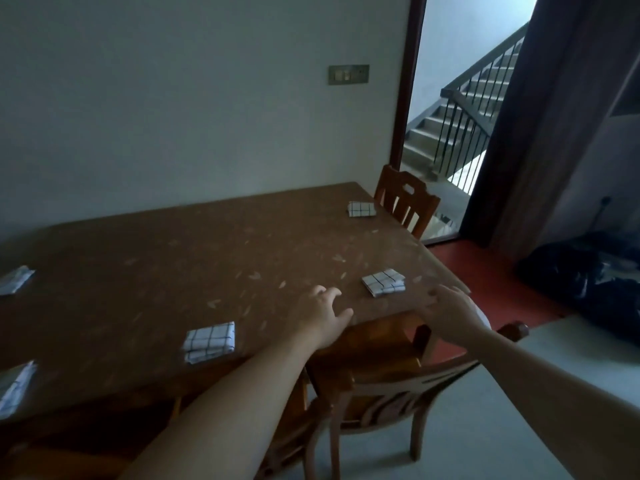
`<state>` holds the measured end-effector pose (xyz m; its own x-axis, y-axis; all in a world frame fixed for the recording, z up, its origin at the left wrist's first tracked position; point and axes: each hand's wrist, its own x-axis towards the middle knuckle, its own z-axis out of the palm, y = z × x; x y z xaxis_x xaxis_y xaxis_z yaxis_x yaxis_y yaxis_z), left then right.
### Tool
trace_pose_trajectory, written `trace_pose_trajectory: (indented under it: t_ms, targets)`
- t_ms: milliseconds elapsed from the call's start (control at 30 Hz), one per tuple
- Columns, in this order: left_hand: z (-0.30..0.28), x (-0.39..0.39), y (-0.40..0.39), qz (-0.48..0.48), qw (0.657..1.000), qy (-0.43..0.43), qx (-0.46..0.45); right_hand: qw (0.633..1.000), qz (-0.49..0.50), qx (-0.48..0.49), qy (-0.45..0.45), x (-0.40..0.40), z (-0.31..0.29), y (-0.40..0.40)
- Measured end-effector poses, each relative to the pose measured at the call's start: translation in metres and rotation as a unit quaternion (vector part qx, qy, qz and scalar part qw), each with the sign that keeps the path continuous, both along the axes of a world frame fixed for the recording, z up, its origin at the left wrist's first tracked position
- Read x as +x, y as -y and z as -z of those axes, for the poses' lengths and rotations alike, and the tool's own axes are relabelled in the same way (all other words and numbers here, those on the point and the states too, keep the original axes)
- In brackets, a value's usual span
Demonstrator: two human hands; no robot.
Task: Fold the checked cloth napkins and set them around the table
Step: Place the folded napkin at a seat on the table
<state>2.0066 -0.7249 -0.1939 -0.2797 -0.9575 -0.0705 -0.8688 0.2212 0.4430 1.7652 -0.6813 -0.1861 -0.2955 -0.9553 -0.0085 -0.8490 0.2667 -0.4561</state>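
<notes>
Napkins, checked white cloth with dark lines, five visible on the brown wooden table, all folded. Two at the left edge are cut off by the frame: one mid-left, one lower-left, both blurred, so their fold is hard to read. One lies near the front edge; one sits near the right corner; one rests far back just in front of the far chair.

Left hand reaches over the table edge, fingers spread and slightly bent, holding nothing; whether the fingertips touch the tabletop, cannot tell. Right hand is motion-blurred, fingers extended and apart, over the table's corner, holding nothing. The right-corner napkin lies between the two hands and just beyond them, touching neither. The front-edge napkin lies to the left of the left forearm, apart from it.

Chairs: two clear, the far one and a near chair tucked under the table below the hands. Its seat is mostly hidden by the tabletop.

A dark bundle on the floor at right is too dim to identify. Beyond the doorway, a staircase with railing shows, and a switch plate is on the wall.
</notes>
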Motion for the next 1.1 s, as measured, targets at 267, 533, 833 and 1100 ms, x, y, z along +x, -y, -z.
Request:
trace_pose_trajectory:
  t_ms: [267,533,833,1100]
  targets:
    - [0.024,-0.073,0.012,-0.045,0.999,0.028,0.013,0.998,-0.032,0.03,0.044,-0.063,0.021,0.034]
    - [0.08,-0.116,0.108,-0.109,0.991,-0.026,0.068,0.994,-0.043,0.055,0.084,-0.081,0.062,0.129]
    - [0.137,-0.161,0.175,-0.194,0.971,-0.101,0.092,0.98,-0.015,0.102,0.171,-0.111,0.136,0.224]
    - [0.185,-0.189,0.211,-0.288,0.943,-0.126,0.114,0.977,-0.062,0.128,0.162,-0.115,0.181,0.281]
